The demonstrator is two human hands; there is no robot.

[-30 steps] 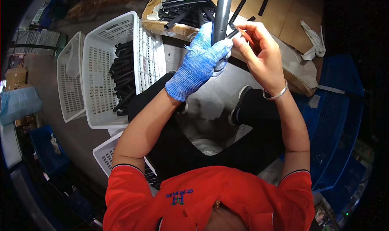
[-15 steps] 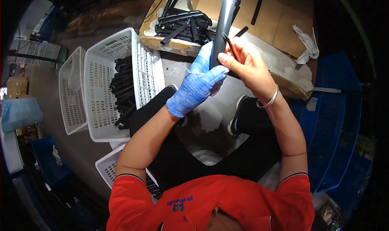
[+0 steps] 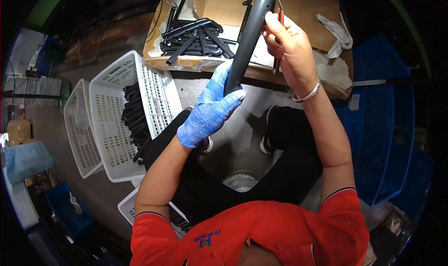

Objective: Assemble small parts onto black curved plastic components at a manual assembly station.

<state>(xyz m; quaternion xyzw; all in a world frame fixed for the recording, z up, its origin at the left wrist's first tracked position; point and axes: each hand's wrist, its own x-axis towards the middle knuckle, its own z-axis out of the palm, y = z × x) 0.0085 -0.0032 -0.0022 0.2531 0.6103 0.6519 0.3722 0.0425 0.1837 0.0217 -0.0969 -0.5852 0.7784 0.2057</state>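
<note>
A long, dark tube (image 3: 252, 39) slants up and away in front of me, its far end running out of view at the top. My left hand (image 3: 207, 116), in a blue knit glove, is closed around the tube's near end. A slim red-handled tool (image 3: 280, 17) with a thin metal tip is pinched in my bare right hand (image 3: 297, 56). My right thumb is against the tube or very close to it, by a small hole in its side. The tool's tip points up beside the tube; whether they touch I cannot tell.
Ahead lies a cardboard tray (image 3: 186, 63) with a pile of black tubes (image 3: 198, 39) and a white cloth (image 3: 337, 35). At left stands a white basket (image 3: 108, 126) holding black tubes. Blue plastic crates (image 3: 380, 126) are on the right.
My right hand and the tool have moved up along the tube, and the tool has turned more upright. My left hand has shifted slightly left and down with the tube.
</note>
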